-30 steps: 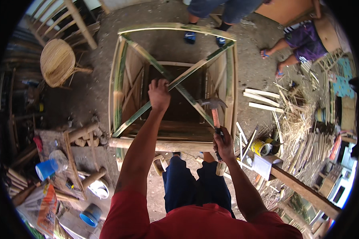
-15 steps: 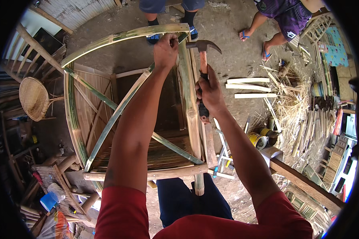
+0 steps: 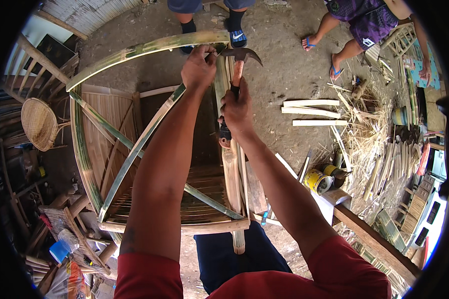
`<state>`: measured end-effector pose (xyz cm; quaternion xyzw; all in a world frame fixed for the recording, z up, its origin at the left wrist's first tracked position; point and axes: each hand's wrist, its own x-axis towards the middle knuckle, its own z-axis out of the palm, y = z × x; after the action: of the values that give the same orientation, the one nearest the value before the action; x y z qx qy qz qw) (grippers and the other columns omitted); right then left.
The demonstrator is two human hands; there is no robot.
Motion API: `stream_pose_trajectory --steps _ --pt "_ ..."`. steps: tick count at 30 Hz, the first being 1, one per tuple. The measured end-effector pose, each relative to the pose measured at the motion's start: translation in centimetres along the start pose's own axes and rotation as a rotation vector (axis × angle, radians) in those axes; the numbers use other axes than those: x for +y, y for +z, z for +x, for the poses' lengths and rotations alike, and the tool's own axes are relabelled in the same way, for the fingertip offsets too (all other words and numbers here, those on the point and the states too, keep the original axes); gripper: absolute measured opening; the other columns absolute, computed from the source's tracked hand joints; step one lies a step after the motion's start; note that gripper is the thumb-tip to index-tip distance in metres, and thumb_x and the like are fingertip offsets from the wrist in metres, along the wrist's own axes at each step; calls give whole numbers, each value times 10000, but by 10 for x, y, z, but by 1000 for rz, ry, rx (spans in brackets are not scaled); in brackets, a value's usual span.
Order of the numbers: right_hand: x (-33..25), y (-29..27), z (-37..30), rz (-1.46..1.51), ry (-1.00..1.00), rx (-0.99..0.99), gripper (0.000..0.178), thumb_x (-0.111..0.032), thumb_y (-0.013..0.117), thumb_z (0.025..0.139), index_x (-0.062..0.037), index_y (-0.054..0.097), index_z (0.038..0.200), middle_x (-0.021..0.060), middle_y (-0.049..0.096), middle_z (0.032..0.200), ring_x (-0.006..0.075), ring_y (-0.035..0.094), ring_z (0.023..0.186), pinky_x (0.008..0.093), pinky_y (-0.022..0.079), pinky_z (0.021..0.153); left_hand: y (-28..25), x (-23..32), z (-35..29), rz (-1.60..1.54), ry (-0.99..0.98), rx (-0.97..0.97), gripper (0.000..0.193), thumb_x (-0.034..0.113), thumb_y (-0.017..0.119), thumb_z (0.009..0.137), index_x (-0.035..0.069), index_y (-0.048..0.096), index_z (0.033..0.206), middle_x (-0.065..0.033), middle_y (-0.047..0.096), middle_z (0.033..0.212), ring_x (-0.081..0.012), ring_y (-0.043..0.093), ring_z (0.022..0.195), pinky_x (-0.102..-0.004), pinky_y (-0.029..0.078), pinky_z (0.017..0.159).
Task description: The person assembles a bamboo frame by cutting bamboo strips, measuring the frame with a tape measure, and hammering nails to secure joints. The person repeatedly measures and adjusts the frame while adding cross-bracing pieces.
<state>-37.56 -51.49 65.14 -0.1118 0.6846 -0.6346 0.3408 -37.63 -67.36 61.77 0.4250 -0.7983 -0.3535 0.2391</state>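
A bamboo frame (image 3: 85, 154) with crossed green strips stands before me. My right hand (image 3: 238, 110) is wrapped round the handle of a claw hammer (image 3: 240, 55), whose head is beside the frame's far right corner. My left hand (image 3: 198, 70) is pinched at that corner, over the upper end of a diagonal bamboo strip (image 3: 157, 117). What its fingertips hold is too small to make out. A curved bamboo rail (image 3: 144, 48) arches along the far side, just beyond my left hand. Inside the frame is a slatted wooden panel (image 3: 107, 134).
Two people's legs show at the far side, one person in socks and slides (image 3: 237, 37), the other in flip-flops (image 3: 336, 71). Cut bamboo strips (image 3: 312, 103) and a shavings heap (image 3: 366, 124) lie to the right, near a yellow can (image 3: 317, 180). A woven basket (image 3: 38, 124) is at left.
The hammer and my right hand have moved left, closer to my left hand. My left hand stays pinched at the corner. The frame appears slightly further left in view.
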Motion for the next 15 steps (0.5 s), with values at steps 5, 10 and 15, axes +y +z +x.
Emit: stream_pose_trajectory --steps 5,10,15 --pt "-38 -47 -5 -692 -442 -8 634 -52 455 966 -153 310 1576 225 670 1026 315 686 755 422 557 672 1 6 0 34 -37 32 238 374 648 922 212 689 1091 -36 686 1182 -328 677 1030 -456 529 857" --pt "-75 -67 -6 -815 -694 -130 748 66 482 914 -169 290 1598 282 660 1089 394 691 814 437 573 735 2 9 -1 46 -81 -8 298 425 616 926 206 693 1114 -74 700 1166 -346 674 1052 -454 524 869" --pt "-77 -49 14 -1063 -485 -189 764 25 511 912 -208 277 1601 274 657 1016 425 678 821 493 568 732 6 9 -1 126 -52 56 279 418 611 927 224 696 1109 -66 703 1159 -356 679 1025 -469 529 846"
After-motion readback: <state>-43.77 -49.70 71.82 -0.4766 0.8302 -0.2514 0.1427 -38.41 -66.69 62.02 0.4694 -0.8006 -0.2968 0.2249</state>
